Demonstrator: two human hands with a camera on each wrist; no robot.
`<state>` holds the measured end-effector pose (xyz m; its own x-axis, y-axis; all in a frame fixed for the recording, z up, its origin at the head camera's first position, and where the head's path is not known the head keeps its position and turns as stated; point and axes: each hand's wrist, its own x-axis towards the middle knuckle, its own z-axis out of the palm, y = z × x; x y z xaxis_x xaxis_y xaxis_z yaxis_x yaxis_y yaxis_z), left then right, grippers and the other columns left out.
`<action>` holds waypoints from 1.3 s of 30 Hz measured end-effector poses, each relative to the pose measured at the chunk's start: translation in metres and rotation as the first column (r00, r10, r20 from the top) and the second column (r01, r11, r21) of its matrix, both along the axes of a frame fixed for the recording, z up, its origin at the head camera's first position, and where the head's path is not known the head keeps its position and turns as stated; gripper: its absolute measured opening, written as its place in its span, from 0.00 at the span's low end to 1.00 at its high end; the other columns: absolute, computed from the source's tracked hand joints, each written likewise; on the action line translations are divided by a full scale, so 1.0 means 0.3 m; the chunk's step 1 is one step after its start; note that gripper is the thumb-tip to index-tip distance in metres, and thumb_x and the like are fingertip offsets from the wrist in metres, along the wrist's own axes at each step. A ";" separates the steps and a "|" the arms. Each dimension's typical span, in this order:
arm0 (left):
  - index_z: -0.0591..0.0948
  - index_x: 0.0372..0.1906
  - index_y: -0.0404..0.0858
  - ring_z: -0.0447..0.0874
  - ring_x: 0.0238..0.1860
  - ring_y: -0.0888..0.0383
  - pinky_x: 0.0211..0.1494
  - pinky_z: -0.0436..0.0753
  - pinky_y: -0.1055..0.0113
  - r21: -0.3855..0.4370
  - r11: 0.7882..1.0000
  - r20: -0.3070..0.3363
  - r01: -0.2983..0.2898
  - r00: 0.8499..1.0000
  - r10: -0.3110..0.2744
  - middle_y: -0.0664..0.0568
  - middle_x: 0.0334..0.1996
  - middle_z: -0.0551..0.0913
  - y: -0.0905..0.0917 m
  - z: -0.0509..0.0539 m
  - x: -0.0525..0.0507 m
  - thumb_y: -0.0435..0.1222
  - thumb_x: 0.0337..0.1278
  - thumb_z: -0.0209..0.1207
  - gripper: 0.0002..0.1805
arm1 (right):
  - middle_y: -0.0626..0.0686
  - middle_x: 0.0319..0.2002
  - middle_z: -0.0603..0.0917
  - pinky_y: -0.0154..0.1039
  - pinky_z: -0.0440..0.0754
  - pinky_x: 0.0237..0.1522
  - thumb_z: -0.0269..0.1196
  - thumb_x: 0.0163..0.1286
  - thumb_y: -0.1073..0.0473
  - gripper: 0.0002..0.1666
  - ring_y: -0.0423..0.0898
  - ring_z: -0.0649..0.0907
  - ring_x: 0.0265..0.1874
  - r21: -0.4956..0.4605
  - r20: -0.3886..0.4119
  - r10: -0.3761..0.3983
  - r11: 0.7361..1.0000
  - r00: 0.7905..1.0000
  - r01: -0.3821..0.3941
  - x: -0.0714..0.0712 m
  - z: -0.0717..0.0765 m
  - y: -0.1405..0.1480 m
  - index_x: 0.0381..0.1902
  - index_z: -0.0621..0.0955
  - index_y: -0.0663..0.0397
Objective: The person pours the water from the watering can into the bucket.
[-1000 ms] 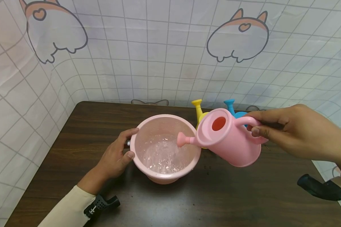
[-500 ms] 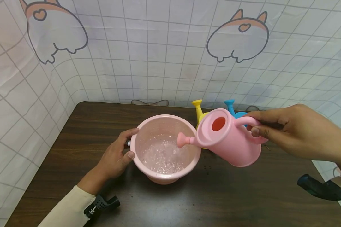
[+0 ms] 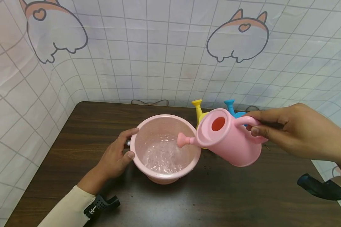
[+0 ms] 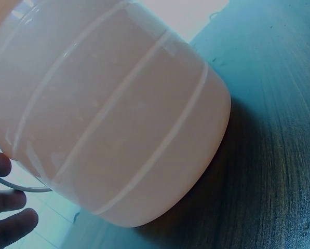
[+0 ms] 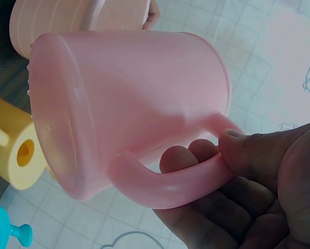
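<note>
A pink watering can [image 3: 233, 142] is tilted with its spout over a pale pink bucket [image 3: 166, 176]. My right hand [image 3: 298, 130] grips the can by its handle; in the right wrist view the fingers wrap the handle [image 5: 175, 187], and drops cling to the base. Rippling water [image 3: 164, 154] with bubbles lies in the bucket, which stands on the table. My left hand [image 3: 116, 154] holds the bucket's left rim, thumb and forefinger on the edge. In the left wrist view its other fingers [image 4: 12, 228] show beside the bucket's thin wire handle [image 4: 27, 189].
Behind the pink can, partly hidden, stand a yellow watering can [image 3: 198, 110] and a blue watering can [image 3: 240, 114]. The dark wooden table [image 3: 216, 201] has small drops on it. A tile-patterned cloth [image 3: 164, 47] hangs along the back and sides.
The water's ripples and bubbles in the bucket have shifted. Both hands, the bucket and the pink watering can have hardly moved.
</note>
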<state>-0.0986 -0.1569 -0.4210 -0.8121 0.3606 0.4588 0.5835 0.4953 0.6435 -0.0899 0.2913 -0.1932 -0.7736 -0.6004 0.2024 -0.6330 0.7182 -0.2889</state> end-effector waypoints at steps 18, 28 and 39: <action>0.62 0.75 0.45 0.82 0.55 0.50 0.52 0.85 0.46 -0.002 1.000 -0.001 -0.002 1.000 0.002 0.47 0.69 0.71 0.001 -0.001 0.003 0.67 0.72 0.39 0.40 | 0.31 0.34 0.88 0.25 0.78 0.29 0.71 0.68 0.64 0.26 0.33 0.85 0.28 -0.010 -0.016 -0.037 0.999 0.999 0.037 0.001 -0.002 -0.007 0.61 0.84 0.38; 0.61 0.76 0.46 0.81 0.56 0.50 0.53 0.85 0.46 -0.001 1.000 0.006 0.006 1.000 -0.006 0.48 0.70 0.70 0.002 0.002 0.002 0.64 0.73 0.40 0.38 | 0.33 0.34 0.88 0.26 0.74 0.24 0.70 0.68 0.65 0.26 0.33 0.83 0.25 -0.016 -0.050 -0.027 1.000 0.998 0.026 -0.003 0.002 -0.015 0.61 0.84 0.36; 0.61 0.76 0.47 0.82 0.56 0.51 0.52 0.85 0.45 0.000 1.000 0.007 0.006 1.000 -0.006 0.48 0.70 0.70 -0.002 -0.001 -0.001 0.65 0.72 0.40 0.38 | 0.34 0.35 0.88 0.27 0.74 0.23 0.70 0.69 0.63 0.26 0.33 0.82 0.24 -0.020 -0.049 -0.056 0.998 0.997 0.055 -0.001 0.003 -0.022 0.62 0.84 0.34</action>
<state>-0.0988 -0.1576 -0.4213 -0.8131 0.3653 0.4533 0.5820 0.4917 0.6477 -0.0901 0.2846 -0.1924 -0.7942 -0.5528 0.2522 -0.6064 0.7472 -0.2720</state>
